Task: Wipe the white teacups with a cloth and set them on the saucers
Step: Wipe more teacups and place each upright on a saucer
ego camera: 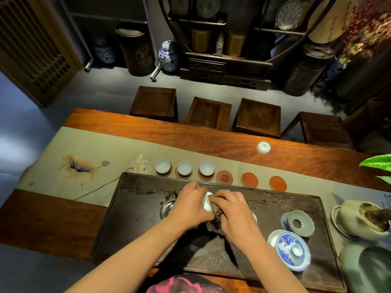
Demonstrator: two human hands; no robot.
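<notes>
Both forearms bare, entering from the lower edge of the frame and converging at centre. Left hand (190,205) sits just left of centre, knuckles up, fingers curled round a white teacup (207,202). Right hand (232,210) just beside it, back toward me, fingertips pressed in against that same cup. I read both grips as closed.

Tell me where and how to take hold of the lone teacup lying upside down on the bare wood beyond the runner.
The upturned teacup rests rim-down, foot ring up, with bare table all round it. Come from straight above and pinch its outer wall with thumb and fingers on opposite sides, probably near the narrower foot; the rim sits against the wood and offers no grip.
</notes>
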